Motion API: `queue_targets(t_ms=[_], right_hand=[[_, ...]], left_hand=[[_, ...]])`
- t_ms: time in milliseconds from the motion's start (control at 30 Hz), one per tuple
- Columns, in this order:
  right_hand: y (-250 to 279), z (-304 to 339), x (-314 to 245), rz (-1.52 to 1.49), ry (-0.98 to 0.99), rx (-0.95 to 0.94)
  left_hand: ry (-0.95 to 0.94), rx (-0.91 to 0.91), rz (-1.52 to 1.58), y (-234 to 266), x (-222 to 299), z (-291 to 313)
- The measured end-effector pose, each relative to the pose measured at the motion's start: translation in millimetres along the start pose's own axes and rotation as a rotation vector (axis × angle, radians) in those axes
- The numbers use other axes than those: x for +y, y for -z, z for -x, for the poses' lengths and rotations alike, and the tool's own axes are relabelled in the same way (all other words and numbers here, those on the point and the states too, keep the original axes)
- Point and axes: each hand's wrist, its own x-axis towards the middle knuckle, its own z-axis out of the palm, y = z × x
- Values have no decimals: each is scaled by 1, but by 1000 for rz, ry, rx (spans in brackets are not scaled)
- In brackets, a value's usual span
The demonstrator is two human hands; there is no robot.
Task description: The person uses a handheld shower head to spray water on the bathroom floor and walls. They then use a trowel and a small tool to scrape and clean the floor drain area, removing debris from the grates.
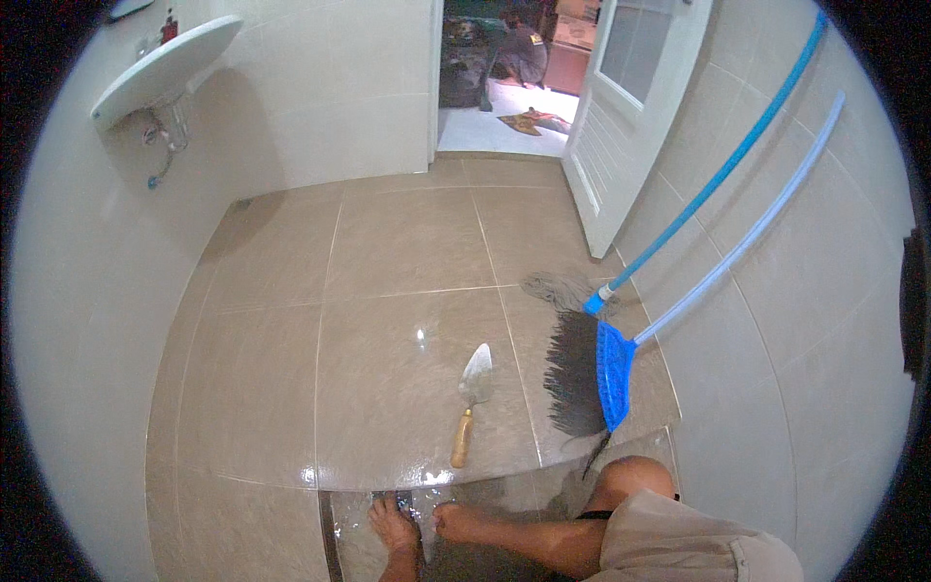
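Note:
My left hand [392, 525] lies on the wet, lower strip of floor just below the step edge, its fingers stretched out. To its right is my right hand [454, 522], curled closed close to the floor; what it holds, if anything, is hidden. A narrow dark patch [404, 501] shows between the two hands, too small to name. Beyond them on the tiles lies a pointed trowel [474, 386] with a wooden handle, touched by neither hand.
A blue broom [613, 373] with dark bristles and a grey string mop [558, 289] lean on the right wall. A white door [621, 116] stands open; a person [524, 53] crouches beyond. A white sink [170, 70] hangs at left. My bent knee [635, 480] is at right.

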Motion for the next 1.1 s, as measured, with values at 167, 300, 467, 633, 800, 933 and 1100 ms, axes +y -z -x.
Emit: queue_targets(t_ms=[167, 300, 467, 633, 800, 933, 1100], right_hand=[[-6, -1, -2, 137, 75, 20], [-20, -4, -7, 73, 126, 104], [-48, -13, 4, 6, 119, 126], [-64, -17, 25, -175, 116, 74], [-41, -23, -1, -96, -37, 135], [1, -7, -28, -314, 106, 164], [18, 17, -44, -260, 32, 288]], left_hand=[[-322, -120, -50, 26, -13, -21], [-496, -262, -12, 36, -24, -36], [-469, -279, -188, 22, -25, -37], [-420, -256, -127, 20, -24, -33], [-378, -109, 96, 22, -26, -43], [-386, 61, -44, 8, -27, -7], [-168, 107, -56, -7, -19, 44]])
